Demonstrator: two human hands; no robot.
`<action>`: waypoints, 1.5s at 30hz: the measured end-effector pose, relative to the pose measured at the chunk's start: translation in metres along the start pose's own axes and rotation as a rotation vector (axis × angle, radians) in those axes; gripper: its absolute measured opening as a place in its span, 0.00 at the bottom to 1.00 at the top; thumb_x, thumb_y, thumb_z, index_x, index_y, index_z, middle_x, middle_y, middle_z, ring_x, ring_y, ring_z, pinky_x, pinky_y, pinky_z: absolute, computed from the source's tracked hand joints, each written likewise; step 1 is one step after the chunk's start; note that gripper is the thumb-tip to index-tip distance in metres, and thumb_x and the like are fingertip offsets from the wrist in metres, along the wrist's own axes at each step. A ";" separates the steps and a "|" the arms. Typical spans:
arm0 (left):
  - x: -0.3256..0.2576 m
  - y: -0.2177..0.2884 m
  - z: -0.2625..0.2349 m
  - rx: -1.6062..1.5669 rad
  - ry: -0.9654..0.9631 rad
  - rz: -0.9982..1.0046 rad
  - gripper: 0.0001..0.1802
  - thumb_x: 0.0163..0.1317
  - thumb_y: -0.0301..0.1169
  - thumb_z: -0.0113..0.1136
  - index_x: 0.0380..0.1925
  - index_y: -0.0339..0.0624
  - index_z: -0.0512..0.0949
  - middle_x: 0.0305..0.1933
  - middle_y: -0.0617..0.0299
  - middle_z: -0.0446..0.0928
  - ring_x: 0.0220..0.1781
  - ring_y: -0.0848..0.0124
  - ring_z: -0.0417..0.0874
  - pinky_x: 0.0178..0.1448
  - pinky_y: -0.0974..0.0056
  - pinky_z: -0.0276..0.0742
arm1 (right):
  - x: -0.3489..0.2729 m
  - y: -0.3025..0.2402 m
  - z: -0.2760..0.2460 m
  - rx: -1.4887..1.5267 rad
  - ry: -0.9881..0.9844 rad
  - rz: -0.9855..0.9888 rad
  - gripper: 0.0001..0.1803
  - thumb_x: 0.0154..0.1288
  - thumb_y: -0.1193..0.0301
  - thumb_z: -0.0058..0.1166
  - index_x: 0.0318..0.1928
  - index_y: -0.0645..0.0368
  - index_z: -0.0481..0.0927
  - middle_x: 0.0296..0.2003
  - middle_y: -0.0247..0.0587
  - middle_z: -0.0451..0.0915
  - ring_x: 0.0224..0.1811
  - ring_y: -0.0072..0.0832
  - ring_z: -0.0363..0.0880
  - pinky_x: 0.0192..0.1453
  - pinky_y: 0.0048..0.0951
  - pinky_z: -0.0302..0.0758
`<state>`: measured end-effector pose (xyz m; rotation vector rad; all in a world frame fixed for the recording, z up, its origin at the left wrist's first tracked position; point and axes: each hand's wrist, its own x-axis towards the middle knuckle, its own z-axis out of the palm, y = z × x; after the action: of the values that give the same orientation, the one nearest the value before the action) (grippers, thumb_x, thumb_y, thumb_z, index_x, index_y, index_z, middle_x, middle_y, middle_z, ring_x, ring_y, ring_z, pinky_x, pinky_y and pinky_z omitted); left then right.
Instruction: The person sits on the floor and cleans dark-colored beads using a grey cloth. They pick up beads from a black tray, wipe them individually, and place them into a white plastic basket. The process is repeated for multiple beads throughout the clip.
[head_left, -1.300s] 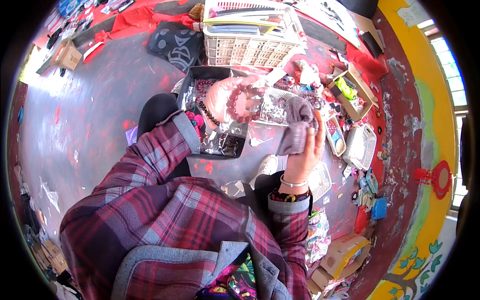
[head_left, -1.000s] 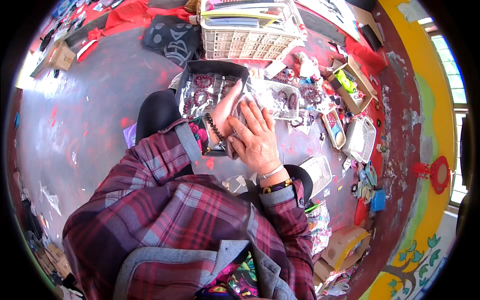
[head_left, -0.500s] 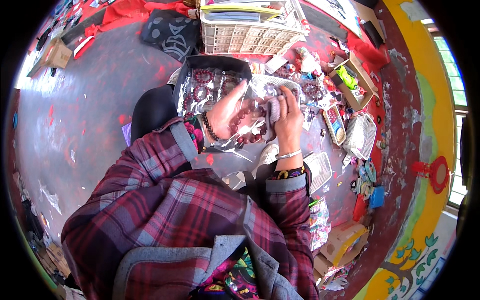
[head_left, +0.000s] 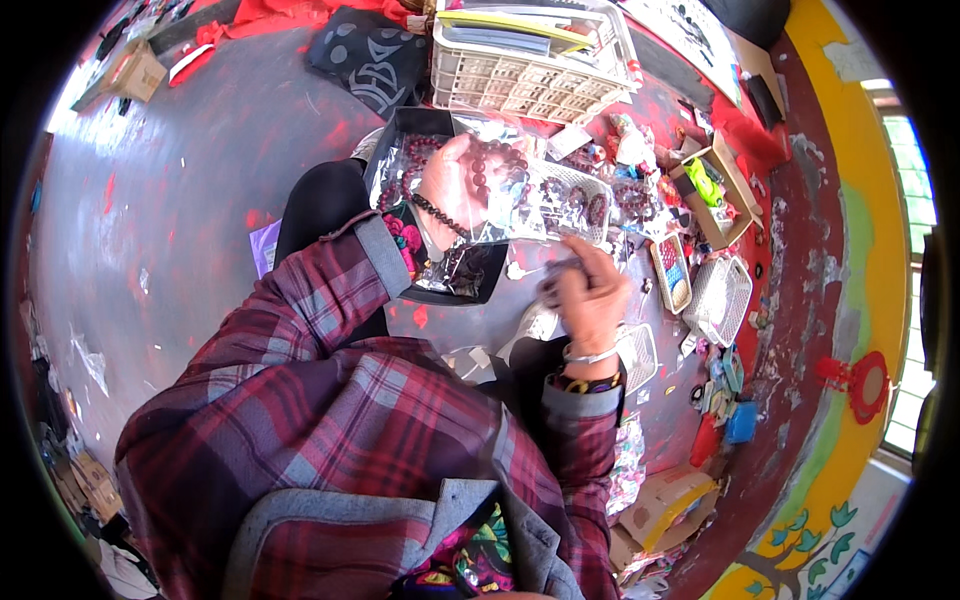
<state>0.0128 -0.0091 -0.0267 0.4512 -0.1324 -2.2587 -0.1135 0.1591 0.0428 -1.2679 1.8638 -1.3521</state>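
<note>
A clear plastic bag (head_left: 515, 215) holding a dark red bead bracelet (head_left: 485, 165) is gripped in my left hand (head_left: 452, 190), above the black box (head_left: 493, 285). More dark red bead bracelets (head_left: 415, 150) in clear wrapping lie in that box, partly covered by my hand. My right hand (head_left: 595, 300) is to the right of the bag and apart from it, fingers curled round a crumpled grey cloth (head_left: 558, 280) that is blurred by motion. Just beyond the bag, a white basket (head_left: 600, 235) contains bagged bracelets.
A cream plastic crate (head_left: 530, 85) with papers stands at the back, beside a black patterned bag (head_left: 365, 60). To the right are a cardboard box (head_left: 725, 225) with a bright green item, a white basket (head_left: 720, 300) and a tray of beads (head_left: 672, 270). Another white basket (head_left: 640, 355) is near my right wrist.
My right hand with the cloth has come away from the bag, down and to the right. My left hand has lifted the bagged bracelet up and away from me.
</note>
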 end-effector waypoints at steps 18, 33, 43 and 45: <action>0.017 -0.052 -0.084 0.279 0.396 -0.246 0.26 0.67 0.47 0.35 0.48 0.35 0.70 0.48 0.52 0.74 0.51 0.60 0.73 0.57 0.55 0.67 | 0.011 0.005 0.015 0.598 0.144 0.349 0.16 0.65 0.67 0.49 0.48 0.65 0.78 0.25 0.30 0.76 0.23 0.19 0.73 0.24 0.19 0.66; 0.006 -0.002 0.006 -0.064 -0.299 -0.162 0.24 0.67 0.46 0.41 0.55 0.41 0.68 0.58 0.49 0.69 0.60 0.56 0.71 0.63 0.50 0.65 | -0.006 0.012 0.026 1.400 -0.225 0.820 0.10 0.67 0.69 0.45 0.43 0.63 0.71 0.33 0.44 0.77 0.26 0.27 0.77 0.27 0.23 0.75; 0.000 -0.016 -0.011 0.208 -0.264 -0.254 0.27 0.70 0.48 0.33 0.57 0.40 0.68 0.46 0.63 0.74 0.36 0.72 0.77 0.45 0.58 0.77 | 0.001 -0.008 0.012 0.002 0.201 -0.348 0.22 0.62 0.76 0.49 0.57 0.64 0.69 0.55 0.48 0.71 0.56 0.38 0.72 0.58 0.32 0.70; -0.017 -0.024 0.008 0.394 -0.202 -0.300 0.28 0.70 0.48 0.34 0.56 0.38 0.69 0.49 0.60 0.75 0.46 0.70 0.78 0.54 0.63 0.73 | 0.006 -0.001 0.018 -0.422 0.029 -0.560 0.25 0.57 0.75 0.53 0.57 0.60 0.70 0.56 0.48 0.70 0.60 0.43 0.67 0.63 0.37 0.64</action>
<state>0.0035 0.0188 -0.0205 0.4704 -0.6601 -2.5776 -0.1011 0.1456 0.0372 -2.1155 1.9611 -1.2658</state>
